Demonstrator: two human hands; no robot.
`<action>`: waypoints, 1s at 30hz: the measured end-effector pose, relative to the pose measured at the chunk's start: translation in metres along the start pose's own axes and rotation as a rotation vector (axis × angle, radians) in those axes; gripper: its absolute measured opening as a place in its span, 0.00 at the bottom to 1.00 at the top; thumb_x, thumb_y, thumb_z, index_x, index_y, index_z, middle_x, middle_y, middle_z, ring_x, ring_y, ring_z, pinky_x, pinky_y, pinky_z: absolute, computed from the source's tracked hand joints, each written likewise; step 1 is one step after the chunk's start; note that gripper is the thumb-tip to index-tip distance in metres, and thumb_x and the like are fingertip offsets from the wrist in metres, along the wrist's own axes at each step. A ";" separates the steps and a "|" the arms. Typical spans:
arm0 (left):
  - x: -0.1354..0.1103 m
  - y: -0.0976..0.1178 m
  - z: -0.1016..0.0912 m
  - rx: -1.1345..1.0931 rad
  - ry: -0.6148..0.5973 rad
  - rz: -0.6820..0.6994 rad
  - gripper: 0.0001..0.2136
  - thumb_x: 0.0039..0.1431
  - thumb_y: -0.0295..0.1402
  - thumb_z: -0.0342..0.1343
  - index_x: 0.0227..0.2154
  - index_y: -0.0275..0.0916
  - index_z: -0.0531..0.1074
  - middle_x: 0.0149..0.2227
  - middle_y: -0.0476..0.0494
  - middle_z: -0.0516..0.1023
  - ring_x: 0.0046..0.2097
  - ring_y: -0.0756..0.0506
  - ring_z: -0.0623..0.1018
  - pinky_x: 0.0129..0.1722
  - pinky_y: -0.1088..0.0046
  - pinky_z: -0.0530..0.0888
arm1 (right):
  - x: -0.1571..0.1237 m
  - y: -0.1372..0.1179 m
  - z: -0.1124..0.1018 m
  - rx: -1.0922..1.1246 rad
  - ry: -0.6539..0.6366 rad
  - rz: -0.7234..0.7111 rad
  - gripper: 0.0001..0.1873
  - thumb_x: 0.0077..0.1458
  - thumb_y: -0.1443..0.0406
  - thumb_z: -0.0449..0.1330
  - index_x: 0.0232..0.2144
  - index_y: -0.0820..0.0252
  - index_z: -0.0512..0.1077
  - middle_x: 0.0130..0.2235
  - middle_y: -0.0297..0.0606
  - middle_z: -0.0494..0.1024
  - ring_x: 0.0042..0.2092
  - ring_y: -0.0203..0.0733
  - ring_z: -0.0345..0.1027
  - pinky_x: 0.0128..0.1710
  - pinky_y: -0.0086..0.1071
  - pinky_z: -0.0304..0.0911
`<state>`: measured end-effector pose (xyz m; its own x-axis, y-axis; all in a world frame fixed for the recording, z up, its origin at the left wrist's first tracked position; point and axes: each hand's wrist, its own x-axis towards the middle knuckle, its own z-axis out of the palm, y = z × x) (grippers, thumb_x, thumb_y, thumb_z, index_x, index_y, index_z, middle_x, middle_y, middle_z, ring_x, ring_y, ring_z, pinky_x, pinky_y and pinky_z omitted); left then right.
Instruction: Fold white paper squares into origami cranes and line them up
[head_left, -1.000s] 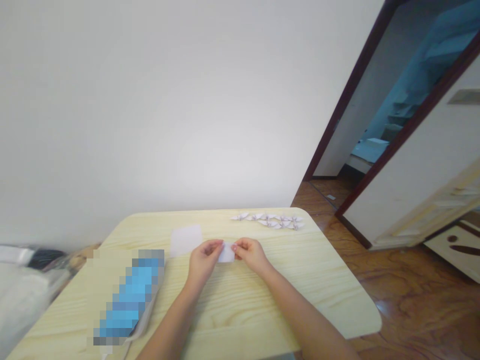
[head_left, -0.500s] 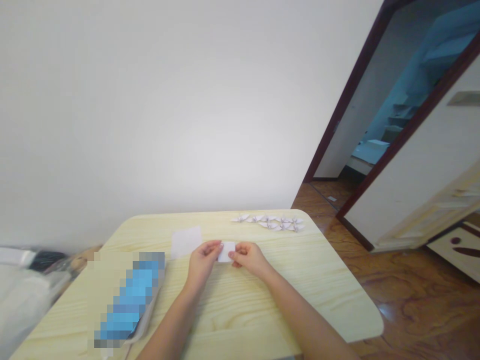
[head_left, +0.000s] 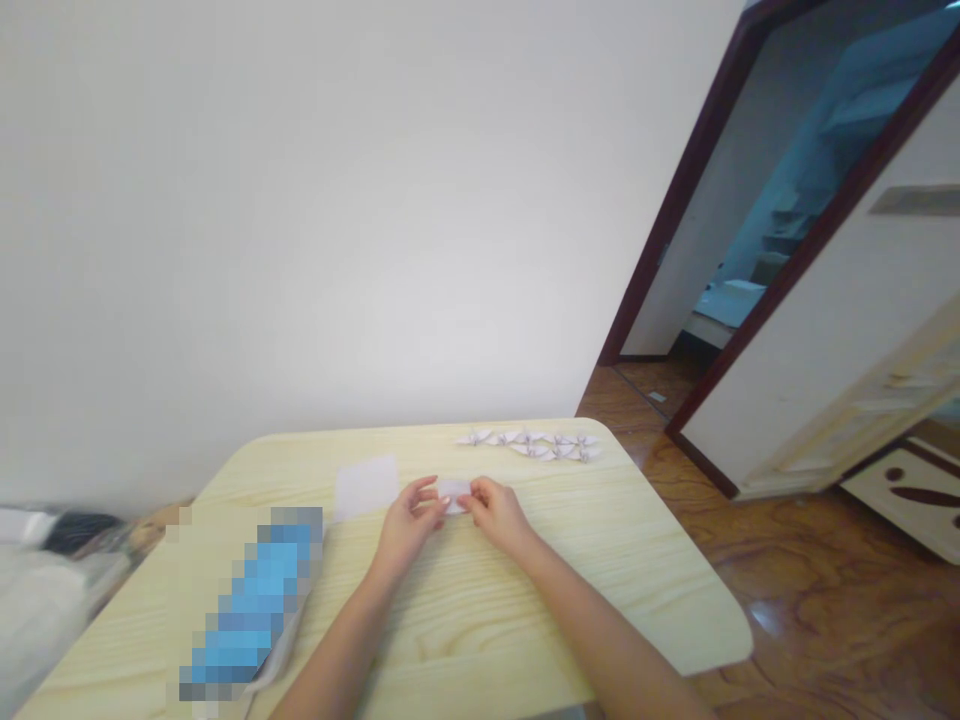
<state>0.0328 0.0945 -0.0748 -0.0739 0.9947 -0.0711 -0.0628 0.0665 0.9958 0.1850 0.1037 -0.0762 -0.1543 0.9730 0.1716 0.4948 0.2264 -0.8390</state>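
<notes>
Between my two hands is a small piece of folded white paper (head_left: pixel 454 488), held over the middle of the table. My left hand (head_left: pixel 412 515) pinches its left side with thumb and fingers. At the other side, my right hand (head_left: pixel 496 508) grips the paper's near right edge. Just left of my left hand lies a flat white paper sheet (head_left: pixel 366 487). Several small folded white paper figures (head_left: pixel 529 445) sit in two rows beyond my right hand, near the table's far edge. The fine creases of the held paper are too small to make out.
The pale wooden table (head_left: pixel 660 600) stands against a white wall. At its left lies a device with a blurred blue screen (head_left: pixel 251 605). White bundled material (head_left: pixel 45 590) is beyond the left edge. A doorway and a wooden floor (head_left: pixel 720 540) are on the right.
The paper showed as a flat square before; now it looks shorter from front to back, with both thumbs at its near edge. The view has shifted slightly.
</notes>
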 end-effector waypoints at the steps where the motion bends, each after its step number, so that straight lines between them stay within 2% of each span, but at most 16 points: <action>1: 0.000 -0.001 0.000 0.022 -0.042 -0.012 0.23 0.35 0.41 0.62 0.36 0.34 0.68 0.27 0.46 0.75 0.26 0.48 0.75 0.24 0.74 0.72 | 0.001 0.002 0.001 0.002 0.012 -0.001 0.06 0.49 0.64 0.55 0.24 0.60 0.66 0.18 0.27 0.65 0.21 0.30 0.58 0.21 0.22 0.51; 5: 0.001 -0.002 -0.001 0.097 -0.142 -0.039 0.18 0.39 0.41 0.59 0.31 0.33 0.70 0.25 0.44 0.76 0.28 0.47 0.76 0.24 0.75 0.71 | 0.003 0.005 0.002 0.006 0.026 -0.015 0.06 0.49 0.64 0.55 0.23 0.61 0.65 0.18 0.27 0.64 0.21 0.30 0.57 0.21 0.22 0.50; 11: 0.001 -0.006 -0.002 0.150 -0.127 0.027 0.15 0.40 0.40 0.59 0.27 0.33 0.70 0.20 0.48 0.74 0.23 0.49 0.73 0.23 0.77 0.68 | 0.002 0.002 0.001 0.050 0.011 -0.015 0.07 0.49 0.64 0.55 0.22 0.60 0.63 0.17 0.26 0.63 0.19 0.29 0.55 0.19 0.22 0.48; 16: 0.000 -0.007 -0.001 0.167 -0.207 0.046 0.15 0.41 0.40 0.59 0.29 0.35 0.70 0.22 0.48 0.75 0.24 0.49 0.74 0.22 0.77 0.68 | 0.000 -0.003 0.000 0.061 0.008 -0.008 0.07 0.48 0.64 0.55 0.21 0.60 0.63 0.17 0.26 0.62 0.20 0.29 0.55 0.20 0.22 0.49; 18: 0.000 -0.007 -0.001 0.171 -0.201 0.047 0.14 0.40 0.40 0.59 0.28 0.34 0.70 0.20 0.49 0.74 0.22 0.50 0.72 0.22 0.77 0.67 | 0.000 -0.003 0.001 0.086 0.000 -0.001 0.08 0.47 0.64 0.56 0.20 0.60 0.63 0.17 0.25 0.62 0.20 0.29 0.55 0.20 0.22 0.49; 22: 0.000 -0.007 -0.002 0.175 -0.177 0.056 0.13 0.40 0.39 0.59 0.26 0.34 0.70 0.17 0.52 0.70 0.19 0.52 0.68 0.19 0.79 0.63 | 0.002 0.001 0.004 0.274 -0.098 0.074 0.06 0.47 0.63 0.55 0.24 0.60 0.63 0.18 0.26 0.63 0.19 0.29 0.56 0.18 0.22 0.51; 25: 0.000 -0.006 -0.002 0.164 -0.184 0.060 0.14 0.39 0.39 0.60 0.27 0.34 0.69 0.17 0.53 0.69 0.18 0.54 0.66 0.18 0.79 0.61 | 0.004 0.003 0.004 0.437 -0.192 0.140 0.11 0.42 0.62 0.59 0.28 0.60 0.62 0.20 0.26 0.66 0.19 0.30 0.59 0.19 0.23 0.54; 27: -0.001 -0.003 -0.001 0.144 -0.186 0.042 0.16 0.38 0.40 0.60 0.27 0.34 0.69 0.16 0.54 0.68 0.16 0.54 0.64 0.17 0.80 0.60 | 0.005 0.003 0.003 0.472 -0.221 0.169 0.16 0.38 0.61 0.62 0.30 0.59 0.61 0.20 0.26 0.67 0.19 0.30 0.60 0.20 0.24 0.56; 30: 0.001 0.000 -0.004 0.103 -0.193 0.009 0.16 0.38 0.42 0.59 0.26 0.34 0.69 0.14 0.55 0.66 0.15 0.54 0.63 0.16 0.79 0.60 | 0.006 0.001 -0.001 0.448 -0.238 0.195 0.19 0.37 0.61 0.63 0.31 0.60 0.62 0.20 0.26 0.67 0.19 0.30 0.61 0.20 0.24 0.55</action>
<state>0.0286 0.0949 -0.0749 0.1189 0.9911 -0.0592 0.0396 0.0549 0.9977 0.1855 0.1103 -0.0757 -0.3111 0.9463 -0.0876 0.1286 -0.0494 -0.9905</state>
